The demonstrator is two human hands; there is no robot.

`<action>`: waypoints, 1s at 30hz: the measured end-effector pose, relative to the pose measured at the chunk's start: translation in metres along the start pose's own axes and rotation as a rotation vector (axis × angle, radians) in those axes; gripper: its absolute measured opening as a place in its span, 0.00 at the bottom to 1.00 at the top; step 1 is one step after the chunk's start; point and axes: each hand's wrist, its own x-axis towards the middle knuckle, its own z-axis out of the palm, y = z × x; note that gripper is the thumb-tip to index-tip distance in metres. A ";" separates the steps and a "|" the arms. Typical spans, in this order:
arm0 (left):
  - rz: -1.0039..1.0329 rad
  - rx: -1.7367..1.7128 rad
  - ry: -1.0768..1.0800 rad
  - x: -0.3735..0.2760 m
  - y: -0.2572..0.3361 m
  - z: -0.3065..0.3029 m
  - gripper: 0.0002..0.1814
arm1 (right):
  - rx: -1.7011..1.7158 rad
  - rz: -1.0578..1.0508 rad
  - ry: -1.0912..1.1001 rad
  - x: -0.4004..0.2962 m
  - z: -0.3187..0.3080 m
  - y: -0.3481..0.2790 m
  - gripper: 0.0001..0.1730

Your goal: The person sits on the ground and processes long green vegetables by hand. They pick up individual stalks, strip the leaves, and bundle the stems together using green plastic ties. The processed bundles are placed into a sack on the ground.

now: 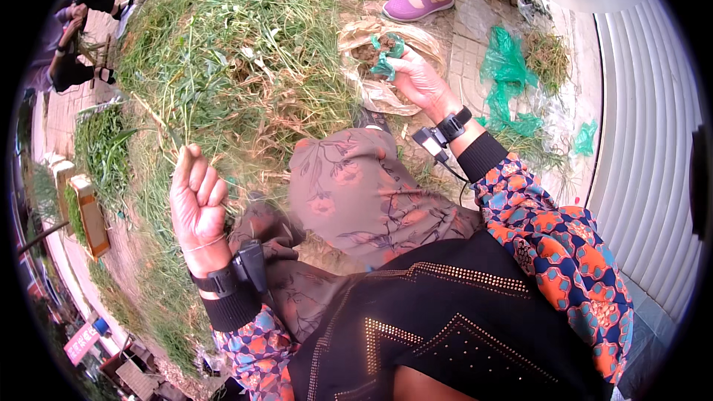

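Observation:
My left hand [198,200] is closed, with thumb and forefinger pinching the base of a long green plant stem [161,122] that rises over the grass. My right hand [420,81] grips a small piece of green plastic bag [384,64] with brown soil clinging in it. Beneath that hand lies a crumpled, pale translucent plastic bag [431,47], its mouth spread wide, with more brown soil inside. A large heap of cut grass and weeds [262,50] covers the ground in front of my knees.
Torn green plastic [507,67] and loose grass lie at right, beside a corrugated metal shutter [640,122]. Another person's purple shoe [418,6] is beyond the pale bag. Someone sits at far left [69,50]. Orange-edged boxes [89,217] hold greens.

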 end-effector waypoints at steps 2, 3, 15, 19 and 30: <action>0.009 -0.017 -0.080 0.001 -0.003 -0.003 0.10 | 0.003 0.007 -0.122 -0.010 0.034 -0.010 0.21; 0.017 -0.042 -0.028 -0.003 -0.004 -0.010 0.10 | -0.046 0.020 -0.130 -0.019 0.054 -0.008 0.22; 0.161 0.024 -0.103 0.006 -0.012 -0.059 0.10 | -0.028 0.078 -0.629 -0.071 0.236 -0.018 0.33; 0.178 0.020 -0.146 0.002 -0.018 -0.074 0.10 | -0.178 0.103 -0.780 -0.079 0.288 0.015 0.34; 0.238 -0.262 -0.290 0.000 -0.006 -0.069 0.07 | -0.136 0.258 -0.765 -0.007 0.326 0.108 0.28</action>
